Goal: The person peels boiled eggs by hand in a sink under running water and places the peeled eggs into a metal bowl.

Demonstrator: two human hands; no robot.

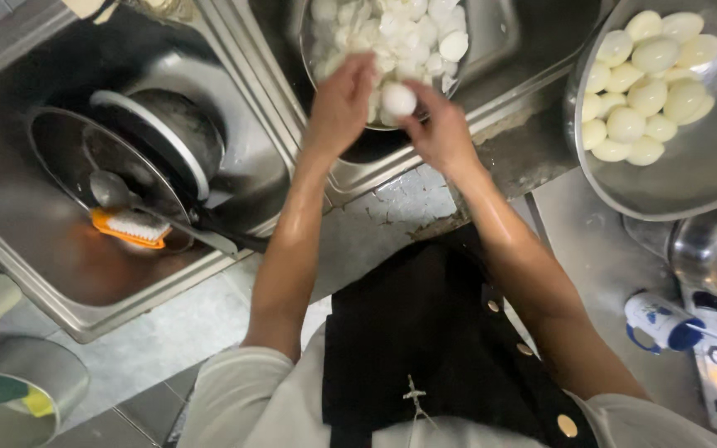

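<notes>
Stainless steel sinks and a steel table fill the view from above, with grey floor tiles below. Both hands meet over a metal bowl of eggshells (350, 33) set in the sink straight ahead of them. The left hand (340, 104) and the right hand (440, 133) are both curled narrowly about one white egg (398, 99), which sits between the fingertips; the right thumb and fingers press its right side, the left fingers its left side. The egg's long axis cannot be told for certain; it looks nearly round from here. Neither hand is plainly nearer; the egg lies between them, just above the bowl's near rim. Well to the right of the right hand stands a large steel bowl (690, 178) holding peeled eggs (647, 91). Far to the left of the left hand, a second sink holds a pan lid (68, 149), a ladle and an orange scrubbing brush (130, 226). A white and blue mug (661, 319) lies on its side on the table, near the right elbow.
</notes>
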